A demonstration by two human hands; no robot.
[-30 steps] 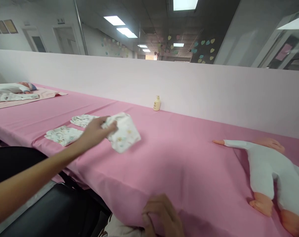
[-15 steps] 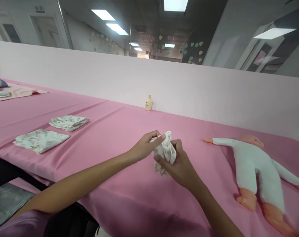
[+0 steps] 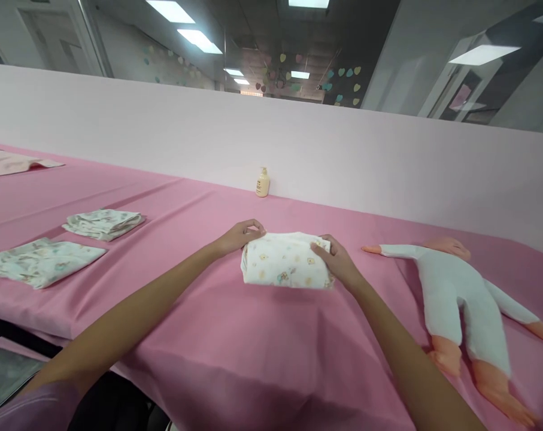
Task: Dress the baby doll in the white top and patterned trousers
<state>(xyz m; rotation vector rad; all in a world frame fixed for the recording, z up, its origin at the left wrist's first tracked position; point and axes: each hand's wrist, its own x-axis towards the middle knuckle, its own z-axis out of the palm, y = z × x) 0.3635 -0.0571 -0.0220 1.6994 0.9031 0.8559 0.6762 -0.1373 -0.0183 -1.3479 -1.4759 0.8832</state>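
Observation:
Between my two hands hangs a folded white cloth [image 3: 284, 260] with a small yellow and green print, held just above the pink table cover [image 3: 253, 341]. My left hand [image 3: 242, 234] pinches its upper left corner between thumb and fingers. At the upper right corner my right hand [image 3: 338, 257] grips it, thumb on the near face and fingers behind. The cloth's back side is hidden from me. To the right lies a baby doll [image 3: 462, 293] with a white cloth body, its head pointing away.
Two folded printed cloths lie on the left, a nearer one [image 3: 44, 261] and a farther one [image 3: 104, 223]. A cream pump bottle [image 3: 262, 183] stands by the white wall [image 3: 325, 155]. A pale pink cloth [image 3: 15, 163] lies at the far left.
The cloth was bunched up between my hands and is now spread into a flat folded rectangle. My hands have moved apart. The view has shifted slightly to the right.

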